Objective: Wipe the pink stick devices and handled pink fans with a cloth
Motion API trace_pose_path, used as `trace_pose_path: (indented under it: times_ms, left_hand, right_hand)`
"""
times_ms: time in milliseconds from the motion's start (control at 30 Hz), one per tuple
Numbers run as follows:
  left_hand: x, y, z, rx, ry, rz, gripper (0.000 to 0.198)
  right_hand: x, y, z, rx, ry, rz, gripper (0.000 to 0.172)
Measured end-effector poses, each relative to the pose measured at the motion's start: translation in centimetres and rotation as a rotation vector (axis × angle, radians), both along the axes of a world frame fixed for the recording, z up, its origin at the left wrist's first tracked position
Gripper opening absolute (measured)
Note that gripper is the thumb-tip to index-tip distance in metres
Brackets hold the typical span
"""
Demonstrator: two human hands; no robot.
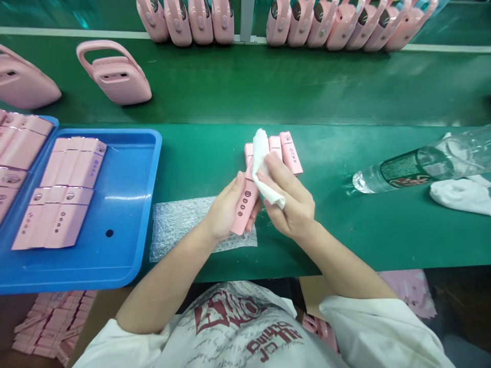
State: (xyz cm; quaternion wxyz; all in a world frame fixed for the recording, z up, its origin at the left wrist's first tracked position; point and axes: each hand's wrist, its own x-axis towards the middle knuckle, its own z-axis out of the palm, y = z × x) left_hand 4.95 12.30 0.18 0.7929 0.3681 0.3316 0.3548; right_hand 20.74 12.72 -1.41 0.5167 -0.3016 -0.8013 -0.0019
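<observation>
My left hand point(226, 207) is wrapped round a pink rectangular device point(245, 206) with a column of dark icons facing up. A folded white cloth point(262, 153) is pinched in my right hand point(289, 197), lying against the upper part of the device and hiding its far end. Just beyond my hands, several similar pink devices point(291, 153) lie on the green table. Beneath my left hand and wrist is a sheet of bubble wrap point(176, 222).
A blue tray point(118, 204) with stacked pink devices point(69, 217) is at left, a second stack beside it. At right lie a clear bottle point(414, 166) and white cloth point(462, 195). Pink handled units point(125, 84) stand behind, more on a shelf above.
</observation>
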Motion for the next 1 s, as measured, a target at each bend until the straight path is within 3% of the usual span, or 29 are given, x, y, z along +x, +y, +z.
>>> trace_pose_path:
  times_ms: [233,400,700,833,1000]
  left_hand:
    - [0.3,-0.2,-0.1,0.038,0.127,0.104,0.054]
    - [0.4,-0.5,-0.3,0.062,0.127,0.088,0.052]
    - [0.8,-0.6,-0.2,0.035,0.092,0.092,0.051]
    - [0.6,-0.7,0.0,0.061,0.069,0.120,0.051]
    - [-0.2,-0.9,0.8,0.137,-0.005,0.094,0.049]
  right_hand:
    - [-0.3,0.1,-0.5,0.014,-0.065,-0.048,0.052]
    - [-0.3,0.3,-0.6,-0.038,-0.038,-0.086,0.052]
    - [-0.5,0.4,-0.8,-0.085,0.024,-0.030,0.054]
    - [-0.6,0.4,-1.0,-0.028,0.052,0.015,0.052]
    - [-0.4,-0.3,-1.5,-0.339,0.360,-0.144,0.039]
